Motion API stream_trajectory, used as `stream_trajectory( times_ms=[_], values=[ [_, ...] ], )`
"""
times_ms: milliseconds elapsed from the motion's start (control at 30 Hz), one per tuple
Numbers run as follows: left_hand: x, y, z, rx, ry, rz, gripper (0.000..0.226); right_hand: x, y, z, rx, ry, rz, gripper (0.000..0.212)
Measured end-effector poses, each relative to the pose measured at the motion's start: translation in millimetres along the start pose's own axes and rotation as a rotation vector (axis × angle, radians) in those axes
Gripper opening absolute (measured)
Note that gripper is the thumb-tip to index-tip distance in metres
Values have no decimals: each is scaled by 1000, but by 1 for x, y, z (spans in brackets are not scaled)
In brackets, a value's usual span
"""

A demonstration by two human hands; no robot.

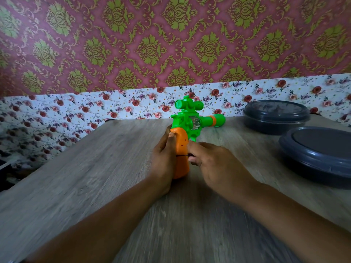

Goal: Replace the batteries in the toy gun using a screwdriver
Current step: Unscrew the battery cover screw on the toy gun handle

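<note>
2 bare hands meet at the middle of the grey wood-grain table point(95, 186), both working on a green plastic toy gun with an orange grip point(187, 128). The toy lies near the centre of the table, its orange handle pointing toward the person and its green barrel with an orange ring reaching away to the right; a green scope sits on top. The left hand point(163, 158) wraps the orange handle from the left side, thumb pressed along its upper edge. The right hand point(214, 164) has its fingers curled round a thin dark screwdriver point(187, 154), whose slim shaft runs level to the left and touches the side of the orange handle; the tool's handle is mostly hidden inside the fist. To the right, well apart from the toy, stand 2 round dark grey plastic containers with lids, the farther one point(276, 116) near the back edge and the nearer one point(319, 154) beside the right edge. Behind the table hangs flowered wallpaper point(76, 111).
</note>
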State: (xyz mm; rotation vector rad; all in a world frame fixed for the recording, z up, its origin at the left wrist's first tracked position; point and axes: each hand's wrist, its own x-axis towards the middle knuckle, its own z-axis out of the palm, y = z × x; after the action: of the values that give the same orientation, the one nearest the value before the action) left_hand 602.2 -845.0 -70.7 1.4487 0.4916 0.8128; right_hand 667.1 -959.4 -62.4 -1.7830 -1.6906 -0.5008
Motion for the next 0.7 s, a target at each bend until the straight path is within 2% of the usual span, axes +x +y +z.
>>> stream_trajectory(
  times_ms=[67,167,233,333,500,600,700],
  values=[
    [0,0,0,12,10,0,34,0,0,-2,44,-15,42,15],
    [1,-2,0,47,0,10,39,1,2,-5,-79,52,74,48],
    [1,-4,1,78,11,24,41,0,3,-8,-180,13,158,61],
    [2,-4,1,70,43,9,41,-2,6,-7,-204,-37,223,50],
    [3,-2,0,5,50,-22,41,0,0,4,-203,43,54,40],
    [2,-1,-1,-16,43,-36,40,-1,-2,4,-232,44,18,33],
    [2,0,0,-34,36,-41,39,-1,-2,3,-247,43,-11,13]
  ],
)
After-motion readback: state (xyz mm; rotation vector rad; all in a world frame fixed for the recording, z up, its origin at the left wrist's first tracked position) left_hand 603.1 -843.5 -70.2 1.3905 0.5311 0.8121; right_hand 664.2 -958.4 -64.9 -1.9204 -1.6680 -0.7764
